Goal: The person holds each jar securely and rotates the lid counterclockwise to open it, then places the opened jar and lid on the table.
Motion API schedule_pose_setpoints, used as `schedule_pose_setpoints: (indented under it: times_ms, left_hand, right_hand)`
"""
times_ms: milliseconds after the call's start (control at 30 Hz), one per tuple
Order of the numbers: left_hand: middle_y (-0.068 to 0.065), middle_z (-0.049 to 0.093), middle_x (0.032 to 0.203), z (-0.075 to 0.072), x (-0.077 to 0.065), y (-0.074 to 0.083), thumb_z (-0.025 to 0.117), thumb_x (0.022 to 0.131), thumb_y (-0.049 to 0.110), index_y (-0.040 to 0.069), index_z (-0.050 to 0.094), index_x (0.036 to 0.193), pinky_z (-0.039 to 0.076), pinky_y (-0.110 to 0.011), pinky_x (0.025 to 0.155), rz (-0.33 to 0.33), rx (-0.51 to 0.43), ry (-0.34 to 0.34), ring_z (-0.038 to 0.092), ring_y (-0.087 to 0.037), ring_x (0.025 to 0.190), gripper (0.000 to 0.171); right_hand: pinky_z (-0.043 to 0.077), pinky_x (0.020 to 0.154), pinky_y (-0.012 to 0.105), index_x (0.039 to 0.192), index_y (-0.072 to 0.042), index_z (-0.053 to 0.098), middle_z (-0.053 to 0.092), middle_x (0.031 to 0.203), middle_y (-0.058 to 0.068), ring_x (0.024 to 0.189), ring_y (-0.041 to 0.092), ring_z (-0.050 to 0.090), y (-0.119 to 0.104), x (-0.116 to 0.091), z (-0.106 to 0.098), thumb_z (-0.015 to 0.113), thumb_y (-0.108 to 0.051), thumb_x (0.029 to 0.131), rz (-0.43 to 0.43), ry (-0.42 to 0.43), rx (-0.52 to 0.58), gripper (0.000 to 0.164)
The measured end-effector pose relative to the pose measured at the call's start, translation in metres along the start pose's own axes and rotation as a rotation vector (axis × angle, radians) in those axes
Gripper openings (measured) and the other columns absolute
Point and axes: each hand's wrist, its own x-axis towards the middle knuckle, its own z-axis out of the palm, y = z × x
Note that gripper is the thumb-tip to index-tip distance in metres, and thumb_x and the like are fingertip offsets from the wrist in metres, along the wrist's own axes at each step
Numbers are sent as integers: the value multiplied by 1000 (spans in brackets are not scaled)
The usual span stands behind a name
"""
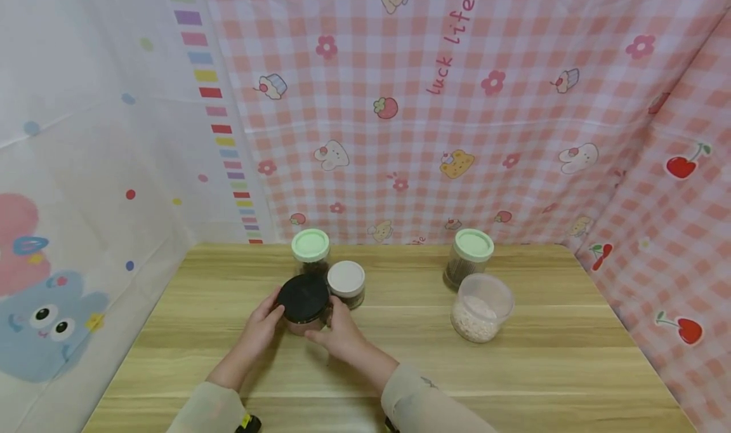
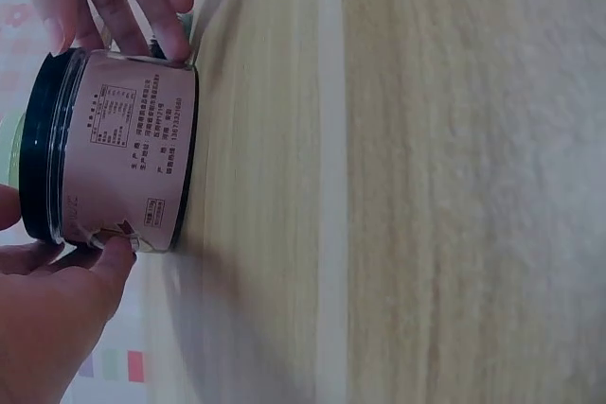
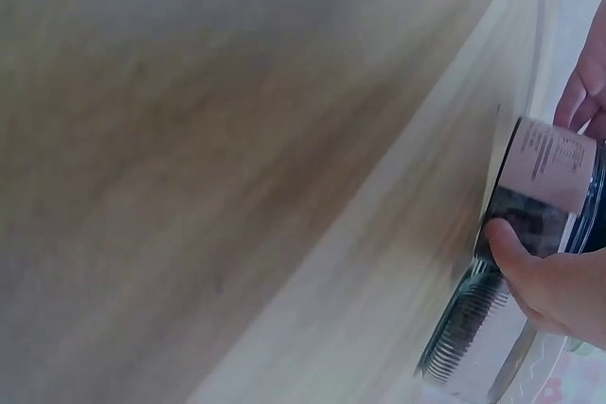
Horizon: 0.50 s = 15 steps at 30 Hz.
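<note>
In the head view, a squat jar with a black lid (image 1: 304, 298) stands on the left half of the table. Its pink printed label (image 2: 128, 149) faces the left wrist camera. My left hand (image 1: 261, 325) grips the jar from the left, thumb at the side. From the right, my right hand (image 1: 344, 333) holds it too, its thumb (image 3: 508, 248) against the jar's dark wall in the right wrist view. A white-lidded jar (image 1: 346, 277) is close by on the right, and a green-lidded jar (image 1: 311, 246) stands just behind.
To the right, another green-lidded jar (image 1: 473, 247) stands behind an uncovered clear tub (image 1: 482, 309) holding pale flakes. The wooden table (image 1: 400, 369) ends at a checked cloth backdrop (image 1: 411, 134), with cloth walls on both sides.
</note>
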Motion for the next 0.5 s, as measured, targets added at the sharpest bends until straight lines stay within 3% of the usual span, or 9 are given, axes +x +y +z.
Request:
schedule_pose_setpoints:
  times_ms: [233,500]
  left_hand:
    - [-25,24,151,-2,-4,-1,37,101,7,-6,25,146,22,-46,114,26,31,-12,21,-36,141,48]
    - [-24,29,150,-4,-13,-1,40,100,10,-5,30,144,20,-46,115,55,133,-8,24,-34,140,47]
  right_hand:
    - [49,86,40,138,4,37,45,116,21,95,27,55,0,0,-5,80,-23,76,2,3,-117,80]
    - [47,95,44,136,8,33,42,125,24,112,35,52,2,-4,-2,82,-23,73,13,-19,-94,85]
